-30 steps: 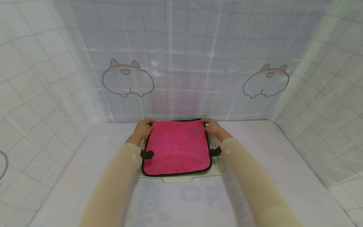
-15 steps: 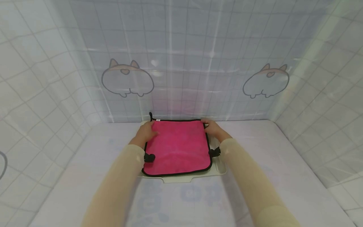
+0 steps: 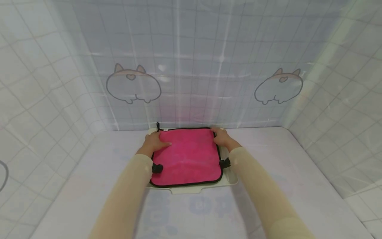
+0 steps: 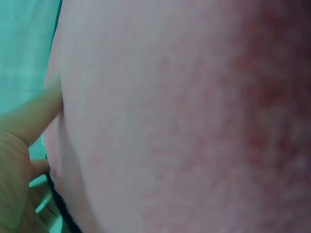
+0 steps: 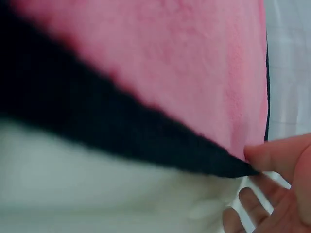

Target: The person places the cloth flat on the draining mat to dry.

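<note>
A pink plush towel point(image 3: 188, 156) with black edging lies spread over a white tray point(image 3: 185, 190). At its far left side my left hand point(image 3: 153, 142) grips the edge, thumb across the top and the other fingers at the edge's underside. The left wrist view has that thumb point(image 4: 41, 114) pressing a fold into the pink cloth. My right hand point(image 3: 222, 137) pinches the far right corner; thumb and index finger meet at the black edging point(image 5: 218, 162) in the right wrist view, with the remaining fingers loosely curled below. A small black loop point(image 3: 158, 126) sticks up from the far left corner.
A pale table surface point(image 3: 185, 219) with faint prints surrounds the tray. Behind it rises a grid-patterned curtain point(image 3: 206, 83) with corgi drawings, and similar sheets point(image 3: 35, 132) stand at both sides. Black straps point(image 3: 157, 168) show at both wrists.
My left hand has come from the far left corner nearer along the edge, its thumb now further onto the towel. The corner loop has come into sight. The right hand keeps its corner.
</note>
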A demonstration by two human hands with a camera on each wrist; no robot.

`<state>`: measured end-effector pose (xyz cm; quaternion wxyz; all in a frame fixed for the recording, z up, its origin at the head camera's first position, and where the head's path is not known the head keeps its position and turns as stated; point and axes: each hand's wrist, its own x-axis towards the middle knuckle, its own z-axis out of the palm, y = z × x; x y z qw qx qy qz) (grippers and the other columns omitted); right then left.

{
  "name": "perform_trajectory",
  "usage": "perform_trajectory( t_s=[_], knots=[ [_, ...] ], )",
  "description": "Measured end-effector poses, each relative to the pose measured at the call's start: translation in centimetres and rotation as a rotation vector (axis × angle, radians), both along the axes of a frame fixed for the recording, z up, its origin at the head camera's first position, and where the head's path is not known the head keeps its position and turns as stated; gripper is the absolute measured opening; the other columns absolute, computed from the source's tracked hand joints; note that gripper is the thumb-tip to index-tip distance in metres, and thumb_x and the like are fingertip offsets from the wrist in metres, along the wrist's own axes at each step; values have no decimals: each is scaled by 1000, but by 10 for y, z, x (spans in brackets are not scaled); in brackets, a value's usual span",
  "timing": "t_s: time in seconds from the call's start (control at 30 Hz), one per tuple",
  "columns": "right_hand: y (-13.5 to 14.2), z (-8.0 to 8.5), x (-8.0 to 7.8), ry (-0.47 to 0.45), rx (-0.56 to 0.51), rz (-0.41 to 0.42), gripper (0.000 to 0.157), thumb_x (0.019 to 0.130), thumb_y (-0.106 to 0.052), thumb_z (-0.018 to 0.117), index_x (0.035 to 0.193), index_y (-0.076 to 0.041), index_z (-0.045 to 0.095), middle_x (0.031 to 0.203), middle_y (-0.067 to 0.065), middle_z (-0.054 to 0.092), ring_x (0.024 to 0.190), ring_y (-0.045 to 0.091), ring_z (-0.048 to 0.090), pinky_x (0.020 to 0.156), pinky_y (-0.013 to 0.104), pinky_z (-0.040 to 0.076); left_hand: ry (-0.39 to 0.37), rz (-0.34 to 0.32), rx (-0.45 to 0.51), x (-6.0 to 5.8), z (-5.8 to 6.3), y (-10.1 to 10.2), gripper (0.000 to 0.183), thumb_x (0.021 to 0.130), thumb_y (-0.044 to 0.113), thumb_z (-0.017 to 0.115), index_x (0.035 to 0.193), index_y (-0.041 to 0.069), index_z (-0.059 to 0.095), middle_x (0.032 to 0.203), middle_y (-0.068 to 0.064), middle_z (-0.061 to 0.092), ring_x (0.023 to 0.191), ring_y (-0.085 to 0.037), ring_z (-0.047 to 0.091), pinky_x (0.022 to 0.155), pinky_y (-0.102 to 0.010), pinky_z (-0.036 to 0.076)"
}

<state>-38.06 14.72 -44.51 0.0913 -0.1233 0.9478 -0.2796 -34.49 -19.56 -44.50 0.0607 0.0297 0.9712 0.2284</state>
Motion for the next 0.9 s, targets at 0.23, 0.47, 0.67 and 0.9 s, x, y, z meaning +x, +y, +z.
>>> perform_trajectory(
  t_s=[0.23,0.47,0.67,0.9],
  knots=[
    [-4,16,4,140,62,120,51,96,-10,57,145,3,48,150,25,43,143,41,32,119,52,22,8,-15,-85,7,12,12,92,87,59,68,156,8,34,162,-24,19,141,-50,20,107,-68,31],
    [-25,15,8,140,157,180,56,96,-22,62,147,-3,49,155,23,37,144,40,32,115,52,30,-25,-101,-102,8,12,35,102,85,64,67,160,12,24,165,-22,10,148,-49,7,113,-69,16],
    [-30,4,9,15,243,195,68,97,-37,61,156,-11,36,164,18,21,151,37,17,120,53,19,-119,-91,-61,12,7,40,110,84,65,67,162,11,12,166,-20,3,150,-48,-3,117,-66,3],
    [-22,-1,3,-60,247,147,82,96,-52,57,161,-16,23,167,12,15,153,30,13,117,66,10,-138,-65,-98,10,6,36,114,82,73,63,162,10,13,166,-21,5,149,-49,-5,116,-67,-2]
  ],
)
